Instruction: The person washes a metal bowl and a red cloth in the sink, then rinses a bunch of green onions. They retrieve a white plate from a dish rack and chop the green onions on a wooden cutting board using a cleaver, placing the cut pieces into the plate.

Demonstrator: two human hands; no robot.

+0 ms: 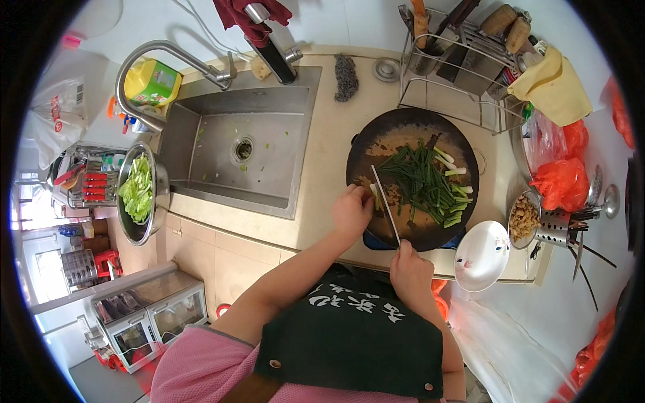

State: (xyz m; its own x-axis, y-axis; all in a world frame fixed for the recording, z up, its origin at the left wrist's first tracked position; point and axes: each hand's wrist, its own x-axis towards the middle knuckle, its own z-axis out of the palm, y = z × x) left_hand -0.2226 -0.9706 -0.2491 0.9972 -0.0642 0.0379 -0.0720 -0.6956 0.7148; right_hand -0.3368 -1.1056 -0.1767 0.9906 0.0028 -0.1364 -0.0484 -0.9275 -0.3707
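Observation:
A round, dark-stained cutting board (365, 126) lies before me on the counter. Cut green scallions (421, 174) are heaped over its middle and right, some with white ends. My right hand (412, 272) grips a kitchen knife (385, 204), seen along the thin edge of its blade, which points away from me over the board. Just left of the blade, the fingers of my left hand (352, 214) are bent around a few pale scallion stalks (374, 193) at the board's left edge. The knife's handle is mostly hidden by my right hand.
A steel sink (301, 151) with a curved faucet (151, 48) is at left, a metal bowl of leafy greens (135, 189) beside it. A white plate (481, 257) and a bowl of brown food (524, 216) stand right. Behind the board is a wire knife rack (438, 95).

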